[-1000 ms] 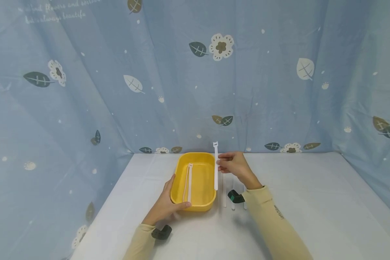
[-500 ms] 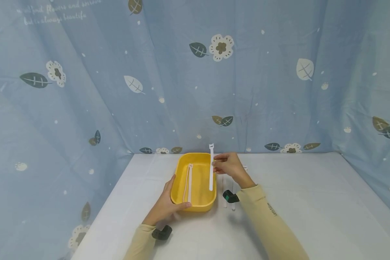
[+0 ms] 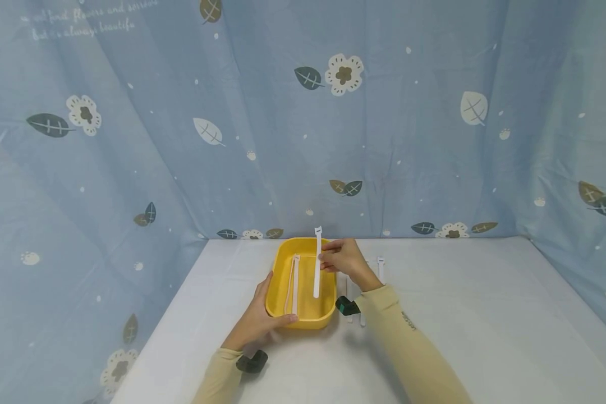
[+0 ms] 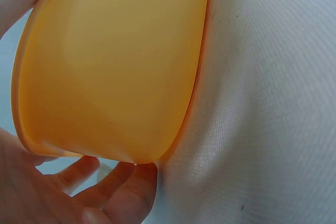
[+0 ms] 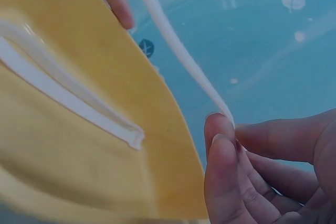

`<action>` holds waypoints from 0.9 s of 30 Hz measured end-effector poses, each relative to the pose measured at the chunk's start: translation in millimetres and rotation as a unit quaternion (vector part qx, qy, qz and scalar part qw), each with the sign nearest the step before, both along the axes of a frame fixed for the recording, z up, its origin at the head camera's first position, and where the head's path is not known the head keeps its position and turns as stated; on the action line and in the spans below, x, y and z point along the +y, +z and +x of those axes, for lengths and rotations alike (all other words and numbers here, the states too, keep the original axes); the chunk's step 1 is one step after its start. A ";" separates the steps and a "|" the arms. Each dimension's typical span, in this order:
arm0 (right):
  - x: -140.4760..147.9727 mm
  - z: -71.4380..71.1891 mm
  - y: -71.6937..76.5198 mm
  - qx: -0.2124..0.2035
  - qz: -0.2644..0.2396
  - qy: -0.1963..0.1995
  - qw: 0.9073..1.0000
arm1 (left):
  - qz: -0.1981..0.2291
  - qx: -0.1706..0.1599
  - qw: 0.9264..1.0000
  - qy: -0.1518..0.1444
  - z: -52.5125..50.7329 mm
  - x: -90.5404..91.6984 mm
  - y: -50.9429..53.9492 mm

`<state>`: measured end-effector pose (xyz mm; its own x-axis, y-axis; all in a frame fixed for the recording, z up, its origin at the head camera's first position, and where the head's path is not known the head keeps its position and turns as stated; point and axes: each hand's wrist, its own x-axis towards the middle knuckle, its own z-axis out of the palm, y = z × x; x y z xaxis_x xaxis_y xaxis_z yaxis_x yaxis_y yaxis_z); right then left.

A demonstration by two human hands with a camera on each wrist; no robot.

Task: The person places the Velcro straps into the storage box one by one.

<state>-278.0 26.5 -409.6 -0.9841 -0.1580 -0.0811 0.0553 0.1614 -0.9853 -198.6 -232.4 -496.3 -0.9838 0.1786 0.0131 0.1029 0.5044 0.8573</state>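
Note:
A white cable tie (image 3: 317, 278) with a slotted head hangs nearly upright over the yellow plastic tub (image 3: 310, 324), head end up. My right hand (image 3: 348, 261) pinches it near its middle between thumb and fingertips; the right wrist view shows the pinch on the thin strap (image 5: 181, 56) closely. At the tub's near left side, my left hand (image 3: 256, 317) grips the wall, thumb over the rim and fingers outside. Inside the tub, toward the left, lie a white cable tie (image 3: 295, 283) and a narrow pinkish-white strip (image 3: 288, 289) beside it, their far ends close together.
Several more white ties lie on the white-covered table right of the tub, such as a tie (image 3: 381, 269) with its head showing and a tie (image 3: 362, 320) partly hidden by my right forearm. A blue patterned curtain (image 3: 283, 140) hangs behind the table.
My right hand has carried the cable tie left, from the tub's right rim to over its interior. A tie on the table has come into view behind the wrist. The left hand stays put.

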 end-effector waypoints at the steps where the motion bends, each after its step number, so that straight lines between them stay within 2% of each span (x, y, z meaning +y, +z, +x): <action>1: -2.1 -0.2 -0.2 -0.001 0.000 0.000 1.000 | 0.000 0.001 1.000 -0.001 0.2 0.1 0.4; 27: -41.6 -8.9 -11.7 -0.038 -0.005 0.019 0.999 | 0.008 0.003 1.000 -0.001 0.6 0.5 1.6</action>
<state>-286.9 -15.1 -421.3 -0.9682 -0.1970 -0.1543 0.1247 0.1549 -0.9800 -198.0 -231.9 -494.6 -0.9834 0.1802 0.0209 0.1084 0.4912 0.8643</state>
